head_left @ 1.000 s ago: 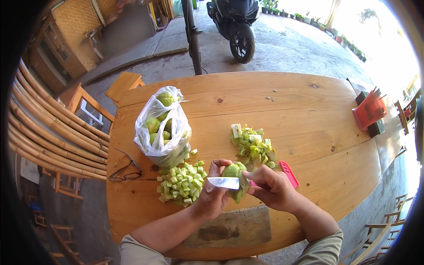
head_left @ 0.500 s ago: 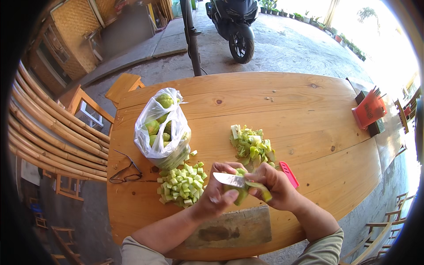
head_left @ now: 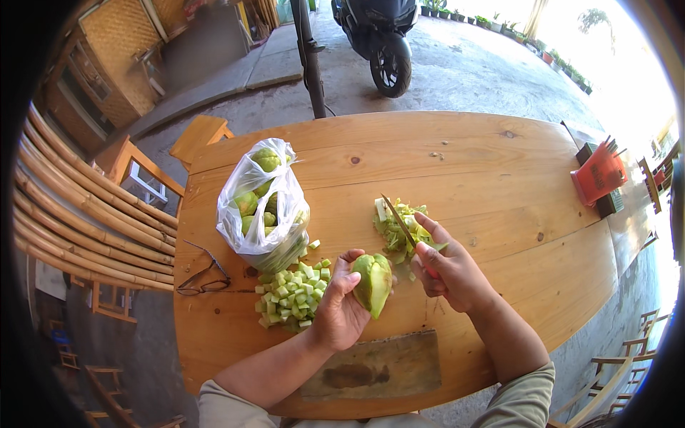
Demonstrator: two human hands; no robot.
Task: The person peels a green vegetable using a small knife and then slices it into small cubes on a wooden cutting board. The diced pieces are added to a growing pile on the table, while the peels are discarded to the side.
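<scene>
Fingers of the left hand [head_left: 341, 310] curl around a green fruit [head_left: 374, 283] at frame centre, thumb on its upper edge, above the wooden table [head_left: 499, 164]. Fingers of the right hand [head_left: 449, 274], just right of the fruit, are closed on a knife [head_left: 399, 220] whose blade points toward the upper left over a pile of green peelings [head_left: 397, 227]. Diced green cubes [head_left: 291, 296] lie left of the fruit, below a plastic bag of fruit [head_left: 262, 203], with eyeglasses [head_left: 203, 274] farther left and a cutting board [head_left: 374, 367] at the bottom edge.

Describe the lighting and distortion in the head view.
Head view: daylight, blown out to glare at the upper right; fisheye bends the table edge and blackens the corners; the left hand, fruit, right hand and knife are sharp.
</scene>
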